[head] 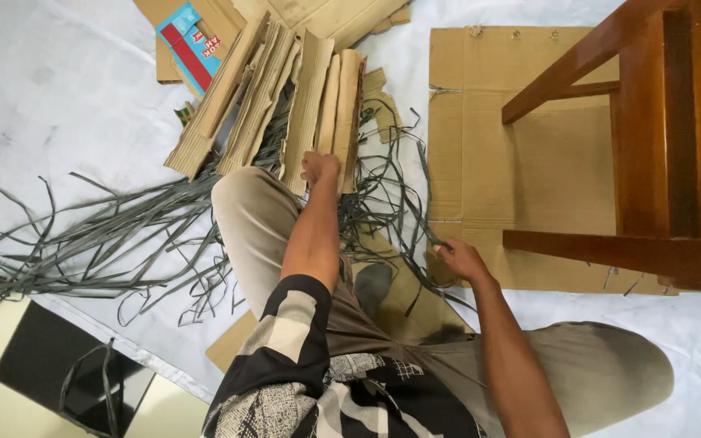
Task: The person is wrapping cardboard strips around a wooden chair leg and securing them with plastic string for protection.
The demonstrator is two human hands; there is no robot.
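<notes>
On the white sheet (66, 89) before your knees, your left hand (319, 168) grips the near end of a folded cardboard strip (311, 113) in the fanned stack. Your right hand (458, 258) pinches a thin grey strap (415, 219) from the tangled pile of grey straps (107, 235), just beside the flat cardboard panel (521, 162) lying under the wooden chair (667, 138).

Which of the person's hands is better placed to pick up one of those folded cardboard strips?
Probably the left hand: it already rests on the cardboard strips. The right hand is off by the grey straps.
</notes>
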